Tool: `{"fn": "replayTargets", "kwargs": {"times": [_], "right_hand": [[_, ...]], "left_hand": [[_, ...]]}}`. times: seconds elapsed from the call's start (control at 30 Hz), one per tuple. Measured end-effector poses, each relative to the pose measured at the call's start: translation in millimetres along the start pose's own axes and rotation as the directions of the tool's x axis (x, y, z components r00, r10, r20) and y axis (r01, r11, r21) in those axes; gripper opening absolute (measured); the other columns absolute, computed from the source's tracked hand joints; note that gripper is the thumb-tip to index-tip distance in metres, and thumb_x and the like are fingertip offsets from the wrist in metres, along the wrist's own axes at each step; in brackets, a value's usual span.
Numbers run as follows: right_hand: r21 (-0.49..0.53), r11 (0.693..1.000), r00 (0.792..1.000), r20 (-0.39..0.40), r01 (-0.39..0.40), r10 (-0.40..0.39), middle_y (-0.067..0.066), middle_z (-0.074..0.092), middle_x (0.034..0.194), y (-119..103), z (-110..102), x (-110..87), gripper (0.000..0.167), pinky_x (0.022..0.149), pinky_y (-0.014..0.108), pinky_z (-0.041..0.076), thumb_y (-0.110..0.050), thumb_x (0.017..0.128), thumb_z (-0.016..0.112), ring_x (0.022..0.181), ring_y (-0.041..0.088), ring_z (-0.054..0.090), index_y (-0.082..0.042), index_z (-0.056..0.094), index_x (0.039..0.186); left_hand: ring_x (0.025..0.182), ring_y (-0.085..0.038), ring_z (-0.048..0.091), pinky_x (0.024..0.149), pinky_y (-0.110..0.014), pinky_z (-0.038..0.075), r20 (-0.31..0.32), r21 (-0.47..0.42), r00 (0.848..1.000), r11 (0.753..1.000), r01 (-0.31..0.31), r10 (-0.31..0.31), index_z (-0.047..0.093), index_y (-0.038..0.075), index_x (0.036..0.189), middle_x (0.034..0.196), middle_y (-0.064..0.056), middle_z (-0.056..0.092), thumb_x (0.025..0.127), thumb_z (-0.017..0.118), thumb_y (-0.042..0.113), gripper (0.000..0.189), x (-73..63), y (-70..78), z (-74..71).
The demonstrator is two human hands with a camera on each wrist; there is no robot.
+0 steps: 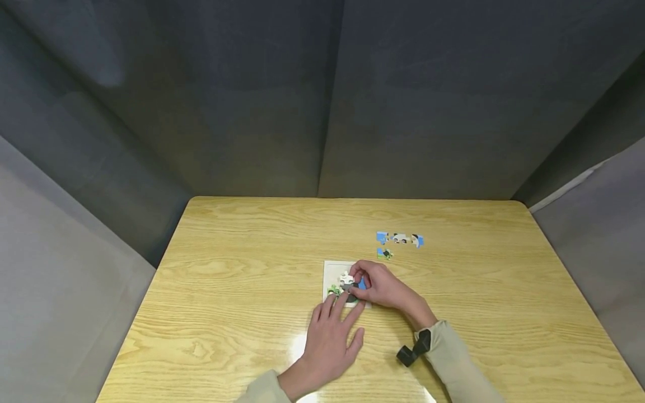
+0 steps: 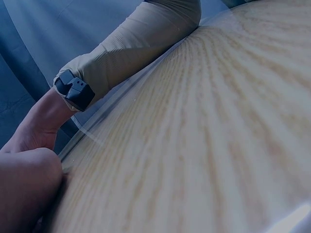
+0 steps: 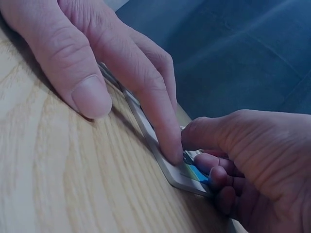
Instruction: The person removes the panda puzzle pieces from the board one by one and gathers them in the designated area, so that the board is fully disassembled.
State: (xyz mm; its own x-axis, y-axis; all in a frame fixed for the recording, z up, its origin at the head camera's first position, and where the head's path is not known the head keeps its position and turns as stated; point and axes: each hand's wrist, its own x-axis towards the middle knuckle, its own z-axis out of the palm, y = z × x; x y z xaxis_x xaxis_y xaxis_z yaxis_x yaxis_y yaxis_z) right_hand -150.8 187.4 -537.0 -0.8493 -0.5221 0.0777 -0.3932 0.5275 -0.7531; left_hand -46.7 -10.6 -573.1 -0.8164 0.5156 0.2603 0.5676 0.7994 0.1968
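A small jigsaw tray [image 1: 330,270] with a pale rim lies on the table, partly filled with green, dark and blue pieces. My left hand [image 1: 330,344] reaches over its front edge, fingers fairly straight and fingertips on the tray and pieces. From the right, my right hand [image 1: 385,286] bends its thumb and fingers over the tray. They pinch a white-and-dark puzzle piece [image 1: 346,278], partly hidden by the fingers. In the right wrist view, a left fingertip [image 3: 171,150] presses at the tray rim [image 3: 170,177], close beside the curled right hand [image 3: 262,155].
Beyond the tray, to the right, lie several loose puzzle pieces: a panda-face piece [image 1: 400,238], blue-edged pieces [image 1: 382,237] beside it and a blue-green one [image 1: 385,254] nearer. A grey curtain [image 1: 252,112] stands behind the wooden table [image 1: 227,268].
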Motion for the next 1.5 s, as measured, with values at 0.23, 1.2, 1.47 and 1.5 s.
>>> {"fn": "replayTargets", "kwargs": {"times": [0.23, 1.2, 1.47, 1.5], "right_hand": [[0.001, 0.999, 0.999, 0.01, 0.033, -0.033, 0.001, 0.066, 0.089, 1, 0, 0.2, 0.028, 0.06, 0.023, 0.048, -0.006, 0.087, 0.08, 0.068, 0.005, 0.053, -0.007, 0.064, 0.11], [-0.222, 0.967, 0.984, -0.093, 0.125, -0.149, -0.015, 0.054, 0.063, 7, 10, 0.5, 0.029, 0.066, 0.022, 0.056, -0.007, 0.08, 0.079, 0.055, -0.007, 0.048, 0.0, 0.075, 0.108], [-0.252, 0.955, 0.976, -0.115, 0.154, -0.187, -0.017, 0.053, 0.062, 9, 9, 0.1, 0.028, 0.06, 0.018, 0.052, -0.011, 0.079, 0.079, 0.053, -0.008, 0.046, -0.002, 0.077, 0.106], [-0.257, 0.955, 0.976, -0.117, 0.15, -0.185, -0.017, 0.053, 0.062, 9, 9, -0.2, 0.028, 0.059, 0.018, 0.052, -0.012, 0.079, 0.079, 0.053, -0.008, 0.046, -0.002, 0.077, 0.106]], "left_hand": [[0.141, -0.033, 0.038, 0.105, -0.047, 0.041, -0.008, 0.001, 1.0, 1.0, 0.004, -0.004, 0.053, 0.029, 0.153, 0.157, -0.008, 0.042, 0.107, 0.046, 0.047, 0.05, 0.2, 0.3, -1.0], [0.146, -0.033, 0.033, 0.11, -0.05, 0.038, 0.024, -0.014, 1.0, 1.0, 0.019, -0.019, 0.052, 0.03, 0.152, 0.161, -0.008, 0.037, 0.108, 0.042, 0.048, 0.049, -0.8, -0.1, 0.4], [0.148, -0.035, 0.031, 0.112, -0.053, 0.037, 0.045, -0.051, 0.999, 0.998, 0.029, -0.027, 0.05, 0.03, 0.154, 0.162, -0.011, 0.034, 0.108, 0.042, 0.047, 0.05, -0.6, 0.0, -1.0], [0.149, -0.035, 0.03, 0.113, -0.053, 0.037, 0.047, -0.055, 0.999, 0.998, 0.03, -0.028, 0.05, 0.03, 0.155, 0.163, -0.012, 0.034, 0.108, 0.042, 0.047, 0.05, -0.8, -0.1, -1.0]]}}
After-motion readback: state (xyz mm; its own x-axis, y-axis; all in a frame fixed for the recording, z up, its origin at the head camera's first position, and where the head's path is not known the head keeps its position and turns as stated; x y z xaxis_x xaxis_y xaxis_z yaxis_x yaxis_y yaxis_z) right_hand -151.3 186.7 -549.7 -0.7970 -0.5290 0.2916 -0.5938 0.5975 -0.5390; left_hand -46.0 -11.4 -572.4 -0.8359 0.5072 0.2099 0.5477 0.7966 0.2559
